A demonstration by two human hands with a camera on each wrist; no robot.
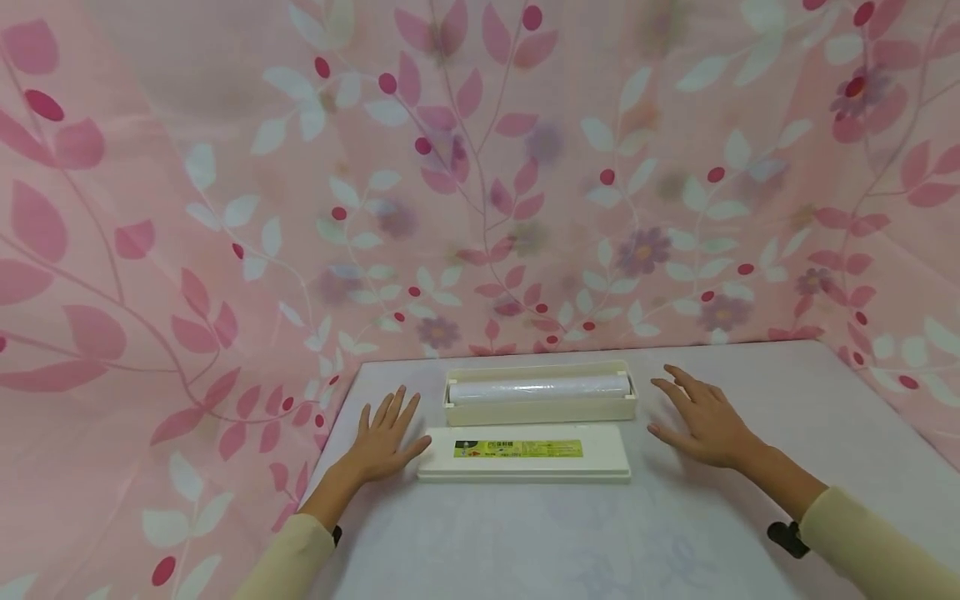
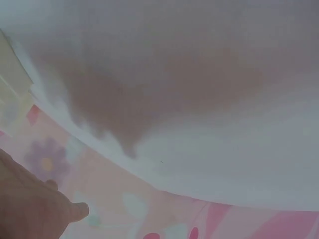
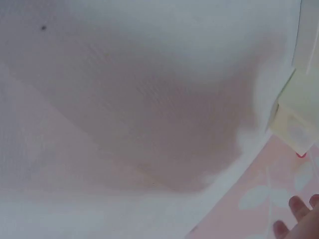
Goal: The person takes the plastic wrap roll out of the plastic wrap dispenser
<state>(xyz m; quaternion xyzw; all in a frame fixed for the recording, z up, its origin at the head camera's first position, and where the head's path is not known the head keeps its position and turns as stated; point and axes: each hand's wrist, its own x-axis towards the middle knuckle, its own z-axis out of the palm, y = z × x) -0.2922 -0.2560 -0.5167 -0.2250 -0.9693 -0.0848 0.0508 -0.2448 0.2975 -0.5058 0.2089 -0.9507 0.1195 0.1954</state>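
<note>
A long cream box stands on the white table with a roll of cling film lying inside it. In front of the box lies its cream lid, which bears a green and yellow label. My left hand is spread beside the lid's left end, thumb near its edge; whether it touches cannot be told. My right hand hovers to the right of the box, fingers spread and slightly bent, holding nothing. The left wrist view shows part of the left hand; the right wrist view catches fingertips.
The white tabletop spreads around the box and lid. Pink floral cloth hangs behind the table and along both sides. A dark strap piece shows at the right wrist.
</note>
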